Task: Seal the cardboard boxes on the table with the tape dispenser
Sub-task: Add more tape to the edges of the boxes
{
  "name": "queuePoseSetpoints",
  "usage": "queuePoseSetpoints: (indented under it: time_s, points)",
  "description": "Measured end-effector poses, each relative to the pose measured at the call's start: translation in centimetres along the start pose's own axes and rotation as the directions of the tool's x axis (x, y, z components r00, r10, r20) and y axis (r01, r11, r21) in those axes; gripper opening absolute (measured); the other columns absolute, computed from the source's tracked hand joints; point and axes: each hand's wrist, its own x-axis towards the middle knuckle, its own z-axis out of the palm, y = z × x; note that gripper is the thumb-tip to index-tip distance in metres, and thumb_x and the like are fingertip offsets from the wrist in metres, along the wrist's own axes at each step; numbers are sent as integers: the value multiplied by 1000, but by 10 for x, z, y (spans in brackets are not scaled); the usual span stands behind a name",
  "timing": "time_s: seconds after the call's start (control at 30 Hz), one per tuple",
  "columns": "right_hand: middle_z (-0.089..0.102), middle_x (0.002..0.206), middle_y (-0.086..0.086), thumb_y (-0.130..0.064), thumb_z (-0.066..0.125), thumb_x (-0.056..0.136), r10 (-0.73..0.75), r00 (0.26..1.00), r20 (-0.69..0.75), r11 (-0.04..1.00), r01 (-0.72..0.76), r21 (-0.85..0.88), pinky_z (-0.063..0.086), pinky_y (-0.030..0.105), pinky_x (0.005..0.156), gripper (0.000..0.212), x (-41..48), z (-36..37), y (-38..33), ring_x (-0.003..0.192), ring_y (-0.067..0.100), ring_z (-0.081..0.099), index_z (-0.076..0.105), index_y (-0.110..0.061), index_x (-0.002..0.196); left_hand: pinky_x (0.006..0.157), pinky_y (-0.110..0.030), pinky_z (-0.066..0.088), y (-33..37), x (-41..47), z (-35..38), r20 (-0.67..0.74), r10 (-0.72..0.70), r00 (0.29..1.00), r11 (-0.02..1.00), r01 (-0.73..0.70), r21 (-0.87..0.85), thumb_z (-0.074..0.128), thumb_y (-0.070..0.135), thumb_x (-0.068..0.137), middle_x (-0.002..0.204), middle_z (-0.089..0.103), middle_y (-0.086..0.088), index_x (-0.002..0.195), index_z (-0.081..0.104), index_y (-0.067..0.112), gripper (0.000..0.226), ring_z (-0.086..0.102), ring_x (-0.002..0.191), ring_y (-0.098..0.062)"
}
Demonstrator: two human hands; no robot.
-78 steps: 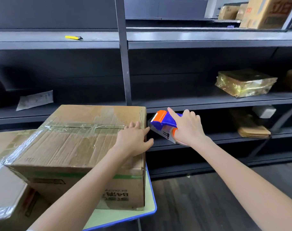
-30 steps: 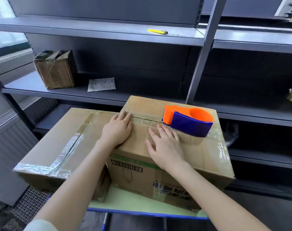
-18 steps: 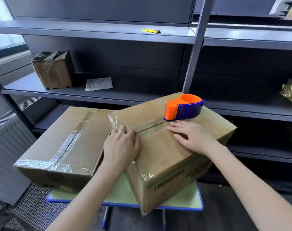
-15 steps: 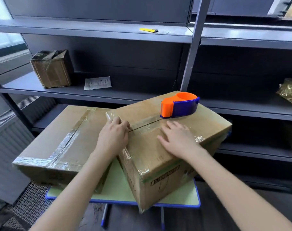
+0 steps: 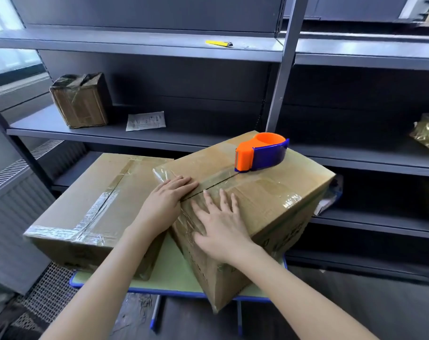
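Note:
Two cardboard boxes stand on a small green table (image 5: 174, 271) with a blue rim. The right box (image 5: 277, 200) is turned at an angle, its top seam covered by clear tape. On its far top sits the orange and blue tape dispenser (image 5: 261, 155), untouched. My left hand (image 5: 168, 201) lies flat on the box top left of the seam. Flat with spread fingers, my right hand (image 5: 220, 224) presses the near top edge and side of the same box. The left box (image 5: 95, 207) carries shiny tape strips along its top.
Grey metal shelving fills the background, with an upright post (image 5: 279, 94) just behind the right box. A small taped box (image 5: 80, 100) and a paper slip (image 5: 146, 121) lie on the middle shelf, a yellow cutter (image 5: 218, 43) higher up, a gold-wrapped parcel (image 5: 428, 133) at right.
The dispenser was set on the box top and released. Both hands turned the right box and now press flat near its front corner; my right hand slid down toward the near edge.

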Motion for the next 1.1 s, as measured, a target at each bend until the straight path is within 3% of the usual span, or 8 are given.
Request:
queuePoseSetpoints:
  time_s: [0.17,0.4,0.53,0.63,0.8,0.9,1.0,1.1]
  points:
    - [-5,155,-14,-38,49,93,-222,971,85,972,214,94,-20,36,112,65,-12,-15,55,142,14,-17,12,-40,147,88,-41,48,19,-28,9,-156,64,986,974,-28,224,28,26,81,120,64,-1,124,62,24,54,60,104,-28]
    - [8,153,-24,-23,57,88,-143,980,141,975,116,187,-14,50,114,67,-15,-34,111,144,6,-5,25,-50,140,93,-40,31,40,-19,36,-118,138,983,915,-82,395,35,67,80,118,58,-8,129,56,19,71,50,103,-30]
    - [18,151,-24,-52,62,81,-103,994,23,977,97,191,-9,47,116,62,-13,-23,102,143,5,4,35,-48,137,101,-41,29,36,-12,41,-140,175,975,936,-120,331,41,62,77,124,59,-6,123,58,16,67,49,116,-29]
    - [27,147,-25,-50,58,85,-69,993,-94,973,88,212,-5,36,116,51,-12,-16,99,143,5,11,42,-47,133,106,-40,26,33,-9,40,-151,248,957,938,-198,283,43,61,78,131,58,2,123,60,13,68,50,126,-21]
    - [27,145,-28,-46,52,90,-73,994,-84,968,91,235,-7,29,114,44,-11,-16,100,142,5,10,42,-46,133,96,-31,34,36,1,27,-141,234,962,963,-209,172,37,76,74,119,63,8,114,63,17,76,56,111,-19]
    - [28,146,-27,-45,40,95,-109,994,15,948,100,301,0,34,117,37,-9,-28,104,141,5,12,45,-43,132,89,-32,42,40,17,11,-85,115,990,992,-119,-52,30,73,81,109,62,9,107,66,19,70,51,105,-14]
    - [43,142,-18,-38,45,97,-71,997,22,927,58,371,23,33,113,35,0,-47,111,135,7,30,54,-32,129,80,-34,50,41,38,0,-134,-35,990,968,0,-252,50,43,92,98,64,5,104,65,17,33,59,89,-12]
    - [44,142,-11,-24,45,97,10,991,-135,993,6,118,33,32,107,35,25,-57,120,132,13,37,53,-24,131,82,-31,51,42,62,-3,-171,-216,961,905,132,-404,55,25,93,100,64,5,109,62,16,20,60,87,-10]
